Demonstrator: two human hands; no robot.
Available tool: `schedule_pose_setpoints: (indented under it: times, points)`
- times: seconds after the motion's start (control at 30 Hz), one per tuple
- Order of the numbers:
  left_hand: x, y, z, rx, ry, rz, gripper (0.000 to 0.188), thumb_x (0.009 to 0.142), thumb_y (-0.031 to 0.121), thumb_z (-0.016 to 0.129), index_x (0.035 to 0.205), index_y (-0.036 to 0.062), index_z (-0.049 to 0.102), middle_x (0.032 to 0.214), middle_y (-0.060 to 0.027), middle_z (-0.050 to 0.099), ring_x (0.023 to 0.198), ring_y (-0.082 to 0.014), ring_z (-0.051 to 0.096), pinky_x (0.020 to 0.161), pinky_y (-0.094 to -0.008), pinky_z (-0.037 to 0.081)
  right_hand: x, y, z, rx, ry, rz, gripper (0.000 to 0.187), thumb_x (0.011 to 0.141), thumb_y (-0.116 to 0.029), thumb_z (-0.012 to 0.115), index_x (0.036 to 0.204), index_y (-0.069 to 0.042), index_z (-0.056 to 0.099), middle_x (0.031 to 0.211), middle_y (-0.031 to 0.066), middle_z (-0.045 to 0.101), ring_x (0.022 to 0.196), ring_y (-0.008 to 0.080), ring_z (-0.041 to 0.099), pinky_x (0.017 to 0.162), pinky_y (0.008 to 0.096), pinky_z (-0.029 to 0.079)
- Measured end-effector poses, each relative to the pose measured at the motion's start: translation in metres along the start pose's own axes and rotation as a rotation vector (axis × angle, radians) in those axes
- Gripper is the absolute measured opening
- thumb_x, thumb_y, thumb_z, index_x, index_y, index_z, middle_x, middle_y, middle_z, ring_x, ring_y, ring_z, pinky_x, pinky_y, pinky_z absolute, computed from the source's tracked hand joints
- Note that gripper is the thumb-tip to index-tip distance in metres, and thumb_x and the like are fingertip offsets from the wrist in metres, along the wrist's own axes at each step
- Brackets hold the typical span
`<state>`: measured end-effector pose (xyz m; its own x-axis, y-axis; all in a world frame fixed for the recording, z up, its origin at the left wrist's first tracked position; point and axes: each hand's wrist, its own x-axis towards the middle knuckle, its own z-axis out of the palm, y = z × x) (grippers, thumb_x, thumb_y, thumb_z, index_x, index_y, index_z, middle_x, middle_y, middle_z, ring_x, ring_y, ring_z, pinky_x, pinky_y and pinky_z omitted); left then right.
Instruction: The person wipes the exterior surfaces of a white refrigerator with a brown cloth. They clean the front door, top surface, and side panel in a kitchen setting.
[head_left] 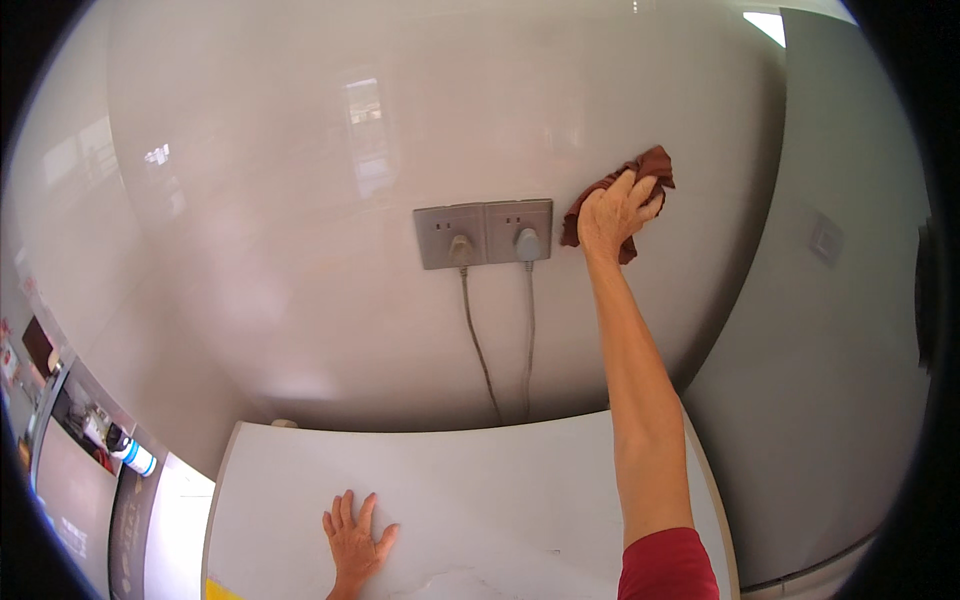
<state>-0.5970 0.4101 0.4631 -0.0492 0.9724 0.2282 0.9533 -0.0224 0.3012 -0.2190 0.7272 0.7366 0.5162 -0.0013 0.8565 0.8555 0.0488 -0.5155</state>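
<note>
My right hand (617, 212) presses a crumpled brown cloth (652, 166) against the glossy pale wall (300, 200), just right of a double socket plate (486, 222). The fingers are bent over the cloth, which sticks out above and below them. My right arm reaches up from the lower edge in a dark red sleeve. My left hand (355, 540) lies flat with spread fingers on the white top (480, 480) of a cabinet or appliance below the wall. Nothing is in the left hand.
Two plugs, one brownish (460, 249) and one grey (528, 244), sit in the sockets; their cords drop behind the white top. To the right stands a tall grey panel (800, 330) with a switch plate (827, 240). A white and blue bottle (136, 456) rests at the lower left.
</note>
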Motion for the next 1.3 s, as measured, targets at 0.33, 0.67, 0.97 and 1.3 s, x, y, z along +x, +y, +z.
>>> schedule_pose_setpoints:
  times: [0.33, 0.67, 0.97, 1.3]
  points:
    - [-0.001, -0.004, -0.003, -0.004, 0.026, 0.010, 0.060, 0.079, 0.041, 0.064, 0.130, 0.0143, 0.049, 0.141, -0.0208, 0.034, 0.131, -0.0403, 0.030, 0.106, -0.0571, 0.019, -0.028, -0.092, -0.006, 0.261, 0.020, -0.773, 0.022, 0.081, -0.007, 0.058, 0.101, 0.002, 0.062, 0.129, 0.0192, 0.046, 0.123, 0.0467, 0.037, 0.088, 0.0472, 0.042]
    - [0.000, 0.012, -0.010, 0.044, -0.051, -0.012, 0.063, 0.080, 0.040, 0.061, 0.134, 0.0132, 0.045, 0.143, -0.0215, 0.033, 0.132, -0.0404, 0.028, 0.107, -0.0559, 0.018, 0.038, 0.042, -0.003, -0.114, -0.008, -0.479, 0.043, 0.085, -0.013, 0.054, 0.128, -0.006, 0.049, 0.139, 0.0185, 0.036, 0.130, 0.0433, 0.030, 0.092, 0.0510, 0.040]
    - [0.004, 0.012, -0.008, 0.038, -0.080, 0.030, 0.062, 0.083, 0.040, 0.056, 0.135, 0.0082, 0.044, 0.143, -0.0240, 0.031, 0.131, -0.0416, 0.028, 0.107, -0.0528, 0.017, 0.034, 0.189, -0.022, -0.208, -0.232, -0.118, 0.055, 0.086, -0.007, 0.049, 0.137, -0.003, 0.030, 0.137, 0.0308, 0.026, 0.126, 0.0496, 0.028, 0.103, 0.0537, 0.030]
    - [0.001, 0.013, -0.011, 0.067, -0.088, 0.014, 0.062, 0.084, 0.041, 0.054, 0.135, 0.0074, 0.043, 0.143, -0.0248, 0.031, 0.131, -0.0423, 0.028, 0.107, -0.0536, 0.017, -0.096, 0.293, -0.038, -0.087, -0.472, 0.666, 0.048, 0.090, -0.017, 0.040, 0.135, -0.002, 0.033, 0.127, 0.0254, 0.038, 0.115, 0.0400, 0.041, 0.100, 0.0441, 0.034]
